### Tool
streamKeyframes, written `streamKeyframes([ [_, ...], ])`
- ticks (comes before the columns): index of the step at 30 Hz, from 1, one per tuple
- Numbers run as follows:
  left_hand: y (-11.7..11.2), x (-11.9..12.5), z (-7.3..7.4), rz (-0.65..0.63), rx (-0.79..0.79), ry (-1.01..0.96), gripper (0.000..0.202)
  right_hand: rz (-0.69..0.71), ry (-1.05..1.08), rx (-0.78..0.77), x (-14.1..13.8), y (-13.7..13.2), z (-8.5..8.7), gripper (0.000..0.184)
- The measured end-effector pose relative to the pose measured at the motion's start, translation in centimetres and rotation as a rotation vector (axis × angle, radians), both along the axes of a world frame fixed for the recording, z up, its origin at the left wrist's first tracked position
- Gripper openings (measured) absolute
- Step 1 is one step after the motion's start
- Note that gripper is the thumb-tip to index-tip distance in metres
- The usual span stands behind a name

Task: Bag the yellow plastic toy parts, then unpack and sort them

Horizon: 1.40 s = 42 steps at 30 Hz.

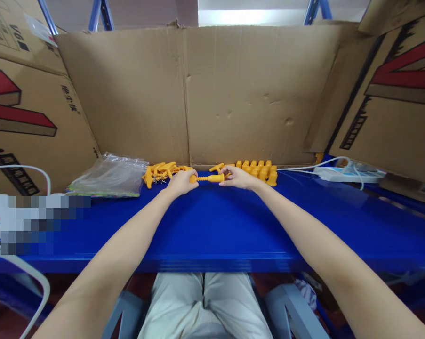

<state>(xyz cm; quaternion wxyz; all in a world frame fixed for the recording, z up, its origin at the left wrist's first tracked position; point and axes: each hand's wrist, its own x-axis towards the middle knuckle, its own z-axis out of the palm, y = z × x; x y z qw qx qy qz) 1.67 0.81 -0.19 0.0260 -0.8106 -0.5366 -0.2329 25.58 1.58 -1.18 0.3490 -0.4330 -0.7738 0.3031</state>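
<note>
An orange plastic rod with a spiral shaft (pixel 202 179) lies level between my two hands, just above the blue tabletop. The fingers of my left hand (pixel 180 183) are closed around its left end. At the other end, my right hand (pixel 238 178) pinches an orange ribbed sleeve (pixel 216 178) that sits in line with the shaft. My fingers hide both outer ends. Orange T-shaped handles (pixel 168 168) are heaped beyond my left hand, with small metal parts (pixel 159 179) beside them. Several orange flanged caps (pixel 261 169) stand in rows by my right hand. Another orange T-shaped piece (pixel 217 167) lies behind the sleeve.
Clear plastic bags (pixel 109 176) are stacked on the left of the blue table (pixel 212 226). Cardboard panels (pixel 247 94) wall the back and sides. A white power strip (pixel 348 174) with cables lies at the right. White cable (pixel 36 275) hangs at the left front.
</note>
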Motion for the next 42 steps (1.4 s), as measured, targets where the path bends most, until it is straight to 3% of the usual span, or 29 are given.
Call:
streamKeyframes([
  [4,0.0,0.0,0.0,-0.002,0.02,0.004,0.029,0.03,0.082,-0.169,-0.2,-1.0,0.6,0.012],
  [13,0.1,0.2,-0.1,0.014,0.025,-0.034,0.026,-0.083,0.239,-0.253,-0.9,-1.0,0.4,0.029],
  [18,-0.1,0.3,0.1,0.066,0.02,0.007,0.03,-0.034,0.223,-0.239,-0.4,-1.2,0.8,0.021],
  [22,-0.3,0.3,0.2,0.087,0.027,0.006,0.035,0.011,0.251,-0.258,0.1,-1.2,0.9,0.038],
  [31,-0.1,0.3,0.1,0.088,0.046,0.03,0.039,0.002,0.25,-0.246,-0.2,-1.4,0.8,0.017],
  [42,-0.1,0.3,0.0,0.076,0.033,0.041,0.036,-0.032,0.207,-0.305,-0.5,-1.7,0.9,0.023],
])
